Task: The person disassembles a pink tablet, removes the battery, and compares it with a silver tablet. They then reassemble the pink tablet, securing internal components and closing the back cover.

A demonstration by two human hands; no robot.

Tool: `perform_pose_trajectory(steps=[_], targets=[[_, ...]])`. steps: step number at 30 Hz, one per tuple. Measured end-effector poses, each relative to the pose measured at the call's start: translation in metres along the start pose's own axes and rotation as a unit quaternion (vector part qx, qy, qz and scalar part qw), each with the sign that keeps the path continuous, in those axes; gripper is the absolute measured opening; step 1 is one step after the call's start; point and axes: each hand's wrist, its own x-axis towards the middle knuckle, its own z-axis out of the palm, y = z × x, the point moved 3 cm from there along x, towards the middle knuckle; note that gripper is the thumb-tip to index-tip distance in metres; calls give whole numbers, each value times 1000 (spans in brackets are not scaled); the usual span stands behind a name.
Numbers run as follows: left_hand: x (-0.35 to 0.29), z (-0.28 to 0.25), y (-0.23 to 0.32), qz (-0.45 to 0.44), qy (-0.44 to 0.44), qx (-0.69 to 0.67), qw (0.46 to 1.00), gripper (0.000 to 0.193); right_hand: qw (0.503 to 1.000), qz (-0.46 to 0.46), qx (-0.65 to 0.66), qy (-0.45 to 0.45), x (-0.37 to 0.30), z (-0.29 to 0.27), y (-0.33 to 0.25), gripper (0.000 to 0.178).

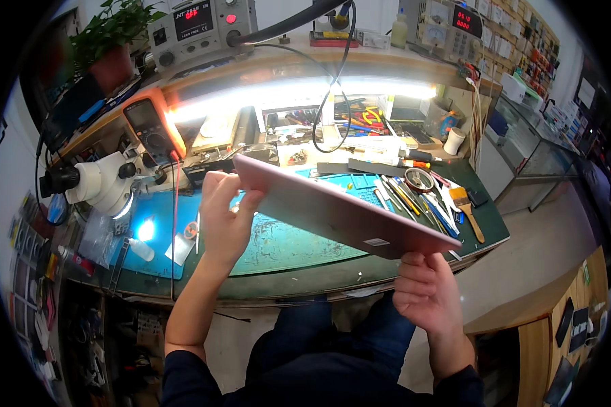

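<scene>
A thin rose-pink tablet is held up tilted above the workbench, its far left corner higher than its near right one. The fingers and thumb of my left hand pinch its left end. My right hand grips the lower right corner from below, thumb and fingers closed on the edge. A small white label shows on the pink face. Under the tablet lies a blue work mat, partly hidden by it.
A microscope and an orange multimeter stand at the left. Tweezers and other hand tools, a round tin and a brush lie at the right. A black cable hangs over the bench from the shelf.
</scene>
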Motion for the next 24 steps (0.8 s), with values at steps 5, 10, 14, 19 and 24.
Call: perform_pose_trajectory(steps=[5, 10, 14, 19, 24], targets=[[3, 7, -13, -159, 28, -210, 964, 34, 994, 106, -39, 0, 39, -19, 1, 56], [17, 27, -29, -186, 3, -147, 972, 34, 986, 126, -112, -1, 59, -45, -5, 73], [31, 35, -37, -217, -27, -126, 968, 40, 940, -15, -332, 73, 53, -60, -20, 73], [23, 41, -52, -319, -78, -145, 933, 39, 672, -415, -594, 154, 53, -50, -31, 35], [-2, 55, -82, -329, -91, -203, 918, 38, 665, -323, -658, 141, 70, -37, -14, 45]])
